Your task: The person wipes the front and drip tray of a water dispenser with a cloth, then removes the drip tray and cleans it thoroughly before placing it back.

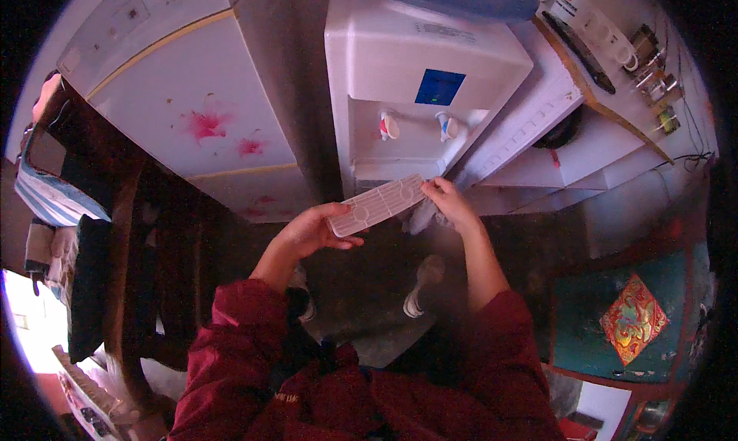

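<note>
A pale plastic drip-tray grille point(380, 204) with slots and two round rings is held tilted before me. My left hand point(308, 230) grips its lower left end, thumb on top and fingers beneath. At the upper right end, my right hand point(452, 201) pinches the corner, and a crumpled greyish cloth point(424, 215) hangs beneath that hand. Just beyond the grille stands a white water dispenser point(380, 54). Its recess holds a red-marked tap point(388, 126) and a blue-marked tap point(446, 127).
To the left stands a white refrigerator point(190, 95) with pink floral marks. White shelving point(519, 135) is at the right, with a power strip point(594, 28) on top. A green door point(576, 320) bears a red diamond decoration point(633, 321). My shoes point(424, 285) are on the dark floor.
</note>
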Demonstrator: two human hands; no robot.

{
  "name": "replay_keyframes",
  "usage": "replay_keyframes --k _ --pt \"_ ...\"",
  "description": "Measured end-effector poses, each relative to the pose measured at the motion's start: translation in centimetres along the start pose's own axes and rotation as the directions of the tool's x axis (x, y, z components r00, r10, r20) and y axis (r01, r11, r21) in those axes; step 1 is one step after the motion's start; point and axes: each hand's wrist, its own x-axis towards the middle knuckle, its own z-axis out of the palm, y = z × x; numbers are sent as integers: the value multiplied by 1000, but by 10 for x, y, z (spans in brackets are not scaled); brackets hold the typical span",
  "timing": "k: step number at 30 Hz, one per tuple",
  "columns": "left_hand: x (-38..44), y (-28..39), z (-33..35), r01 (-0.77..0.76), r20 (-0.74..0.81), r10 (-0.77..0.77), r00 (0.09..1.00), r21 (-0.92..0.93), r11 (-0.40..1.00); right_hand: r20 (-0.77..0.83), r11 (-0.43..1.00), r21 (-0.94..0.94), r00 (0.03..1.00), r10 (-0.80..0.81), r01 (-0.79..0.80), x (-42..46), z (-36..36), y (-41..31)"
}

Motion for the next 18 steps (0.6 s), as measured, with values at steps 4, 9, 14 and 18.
replay_keyframes --k 4,9,14,18 --pt "-6 -6 2 128 175 -125 977 -2 992 87 982 -109 986 -144 153 -15 2 -44" --pt "12 -49 34 26 71 -32 997 84 996 -197 952 116 946 -258 284 -16 39 -36" --pt "23 -48 39 -53 -149 37 988 -105 993 -223 771 594 968 -118 230 -13 53 -35" --pt "28 -46 34 -198 -184 171 968 -144 970 -77 907 176 924 -374 382 -44 86 -45"
